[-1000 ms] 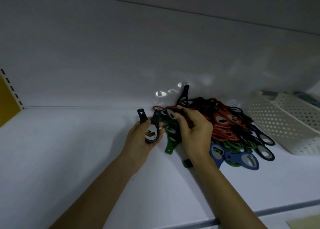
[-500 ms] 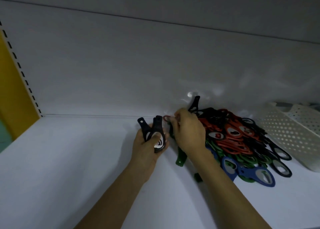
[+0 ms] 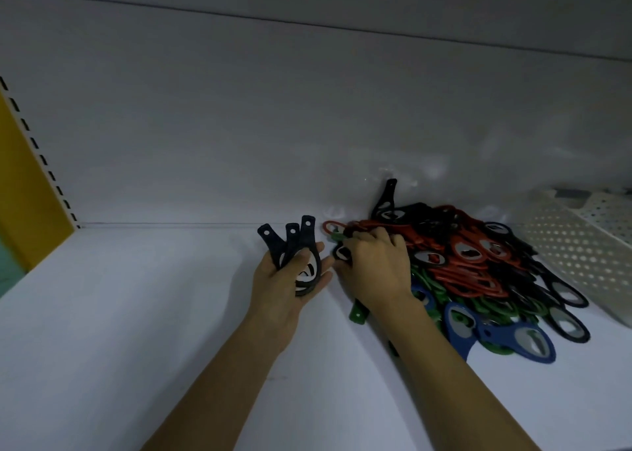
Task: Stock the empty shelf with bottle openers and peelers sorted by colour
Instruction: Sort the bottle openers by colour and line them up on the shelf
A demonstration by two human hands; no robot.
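Observation:
A heap of bottle openers [image 3: 478, 273] in red, black, green and blue lies on the white shelf [image 3: 136, 314], right of centre against the back wall. My left hand [image 3: 287, 286] grips three black bottle openers [image 3: 297, 249] fanned upright, thumb across their heads. My right hand [image 3: 372, 266] sits on the heap's left edge, its fingers curled round another black opener [image 3: 342, 253] close to my left hand. Two blue openers [image 3: 496, 334] lie at the heap's front.
A white perforated basket [image 3: 581, 245] stands at the right against the back wall. A yellow upright panel [image 3: 24, 184] with a slotted strip bounds the shelf on the left. The white back wall rises right behind the heap.
My left hand now holds three black openers instead of two. My right hand has come back to the heap's left edge and taken hold of another black one. The camera shifted slightly.

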